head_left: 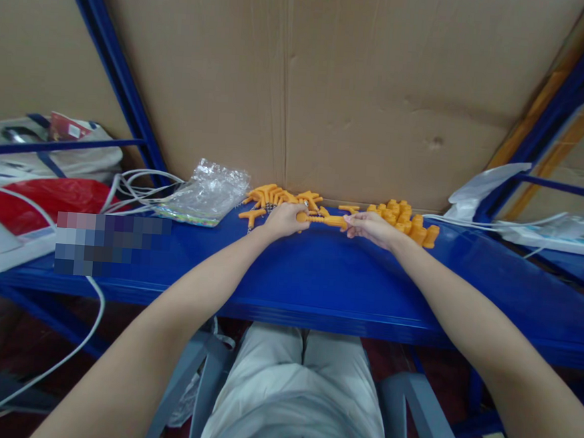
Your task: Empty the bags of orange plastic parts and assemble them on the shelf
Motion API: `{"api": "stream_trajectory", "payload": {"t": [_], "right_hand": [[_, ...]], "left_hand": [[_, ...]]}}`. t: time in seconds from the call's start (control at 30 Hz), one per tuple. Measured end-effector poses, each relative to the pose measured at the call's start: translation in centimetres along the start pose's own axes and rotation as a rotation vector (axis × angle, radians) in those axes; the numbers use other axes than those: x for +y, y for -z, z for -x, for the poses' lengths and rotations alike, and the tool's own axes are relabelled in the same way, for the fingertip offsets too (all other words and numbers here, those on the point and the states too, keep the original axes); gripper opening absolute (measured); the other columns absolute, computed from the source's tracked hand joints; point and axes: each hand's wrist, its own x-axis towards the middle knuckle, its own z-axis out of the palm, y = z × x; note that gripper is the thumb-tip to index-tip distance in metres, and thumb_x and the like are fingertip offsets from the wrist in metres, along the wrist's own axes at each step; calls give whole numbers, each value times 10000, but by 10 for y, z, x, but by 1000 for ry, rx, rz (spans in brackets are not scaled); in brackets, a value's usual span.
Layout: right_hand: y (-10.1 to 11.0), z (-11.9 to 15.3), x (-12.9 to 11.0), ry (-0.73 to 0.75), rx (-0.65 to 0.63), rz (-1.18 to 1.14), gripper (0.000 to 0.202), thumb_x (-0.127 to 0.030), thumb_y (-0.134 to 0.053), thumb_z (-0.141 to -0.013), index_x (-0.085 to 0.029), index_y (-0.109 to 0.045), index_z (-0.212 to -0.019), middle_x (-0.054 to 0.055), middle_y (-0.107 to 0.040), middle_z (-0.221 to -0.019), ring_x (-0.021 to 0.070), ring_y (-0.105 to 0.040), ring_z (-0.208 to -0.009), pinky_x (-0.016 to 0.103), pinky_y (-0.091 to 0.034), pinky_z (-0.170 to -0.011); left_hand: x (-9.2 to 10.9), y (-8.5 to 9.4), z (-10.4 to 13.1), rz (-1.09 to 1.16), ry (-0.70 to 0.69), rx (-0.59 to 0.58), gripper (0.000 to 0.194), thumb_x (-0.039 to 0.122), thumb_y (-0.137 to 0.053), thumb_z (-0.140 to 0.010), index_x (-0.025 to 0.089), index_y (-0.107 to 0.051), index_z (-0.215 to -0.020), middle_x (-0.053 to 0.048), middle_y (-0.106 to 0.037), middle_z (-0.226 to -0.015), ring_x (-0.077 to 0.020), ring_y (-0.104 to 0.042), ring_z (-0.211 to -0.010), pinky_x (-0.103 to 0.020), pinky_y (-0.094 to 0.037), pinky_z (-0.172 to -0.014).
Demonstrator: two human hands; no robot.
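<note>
An orange plastic rod-shaped piece (332, 220) spans the gap between my two hands, just above the blue table. My left hand (286, 220) is closed around its left end, which the fingers mostly hide. At the other end, my right hand (371, 228) pinches the piece between thumb and fingertips. Left of and behind my left hand lie several orange T-shaped pieces (264, 194), some with small chains; one separate T-shaped piece (251, 216) is nearer me. Several orange cylindrical pieces (402, 217) stand grouped behind and right of my right hand. A small orange piece (349, 208) lies beyond the hands.
A blue tabletop (318, 274) runs below a cardboard wall (331, 88). Clear plastic bags (208, 193) lie at the left, near white cables (144, 181), a red bag (73, 197) and a power strip (14, 249). Blue frame posts (117, 66) rise at both sides.
</note>
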Motion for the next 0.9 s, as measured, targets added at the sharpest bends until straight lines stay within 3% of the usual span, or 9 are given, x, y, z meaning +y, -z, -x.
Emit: {"api": "stream_trajectory", "payload": {"t": [0.2, 0.33, 0.6, 0.73, 0.9], "right_hand": [[-4, -4, 5, 60, 28, 82, 153, -321, -701, -918, -176, -651, -919, 69, -738, -831, 126, -650, -628, 285, -603, -710], [-10, -10, 12, 163, 46, 191, 285, -278, -783, -826, -202, -601, -1032, -25, -668, -708, 117, -618, -553, 263, -575, -614], [-5, -6, 7, 250, -26, 179, 375, -500, -812, -792, -181, -614, -782, 7, -670, -625, 94, -566, -454, 218, -481, -474], [-5, 0, 3, 196, -52, 156, 572, -708, -684, -818, -163, -616, -659, 66, -677, -590, 109, -567, -429, 237, -475, -452], [-8, 1, -1, 139, -17, 152, 654, -754, -627, -827, -150, -612, -577, 77, -658, -546, 93, -542, -397, 219, -447, -413]], "left_hand": [[-2, -2, -2, 38, 7, -24, 276, 269, -665, -786, 167, -768, -1020, -57, -745, -865, -231, -676, -840, -294, -488, -760], [-6, -3, -4, 94, 24, -67, 266, 269, -683, -769, 154, -771, -992, -39, -721, -802, -211, -652, -780, -292, -482, -739], [-5, -2, -3, 125, 4, 1, 217, 244, -704, -757, 158, -771, -945, -22, -699, -750, -204, -646, -756, -286, -451, -709], [-4, -3, -3, 121, -27, 23, 241, 255, -729, -764, 171, -762, -987, -29, -719, -798, -205, -654, -783, -283, -443, -719], [-5, -6, -5, 123, -20, 14, 280, 330, -762, -782, 167, -749, -1009, -33, -719, -813, -195, -648, -762, -279, -425, -700]]}}
